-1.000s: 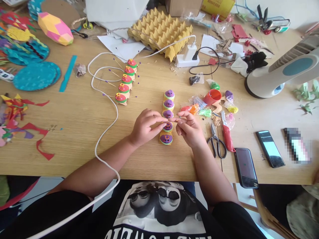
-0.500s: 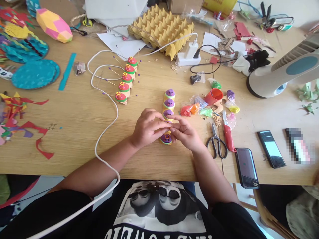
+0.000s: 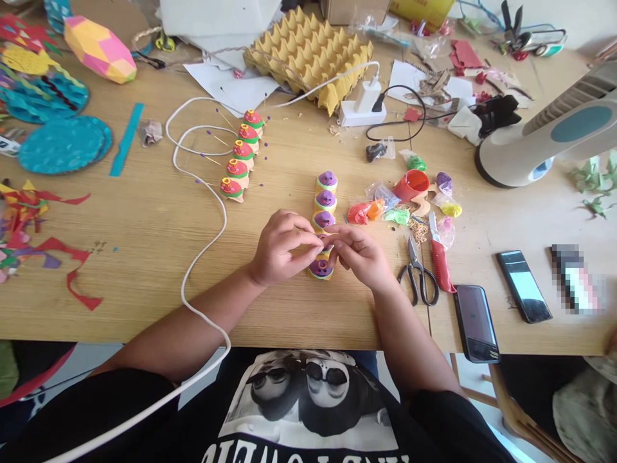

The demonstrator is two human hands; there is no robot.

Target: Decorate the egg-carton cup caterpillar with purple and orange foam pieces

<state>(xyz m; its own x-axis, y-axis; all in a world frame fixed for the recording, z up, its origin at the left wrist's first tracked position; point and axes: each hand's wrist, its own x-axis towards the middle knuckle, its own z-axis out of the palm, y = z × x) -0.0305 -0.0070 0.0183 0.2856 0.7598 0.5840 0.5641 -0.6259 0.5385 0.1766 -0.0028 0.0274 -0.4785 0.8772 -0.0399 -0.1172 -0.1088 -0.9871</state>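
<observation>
Hovering over the purple-topped row (image 3: 324,210) on the table (image 3: 144,244), left hand (image 3: 285,247) and right hand (image 3: 359,254) make loose pinches, can't tell if they're holding anything. If either dips, it could smear the tops (image 3: 328,179) just underneath

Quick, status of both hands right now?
Left hand: fingertips pinched closed; anything held is too small to tell.
Right hand: thumb and finger closed; contents can't be told.

How the Table (image 3: 144,257) Was Laid

An egg-carton strip (image 3: 324,219) was placed centrally, another strip (image 3: 242,151) to its left, farther back. Behind both was set an egg tray (image 3: 308,61); scissors (image 3: 415,262) were laid at right, beside a knife (image 3: 439,254).
</observation>
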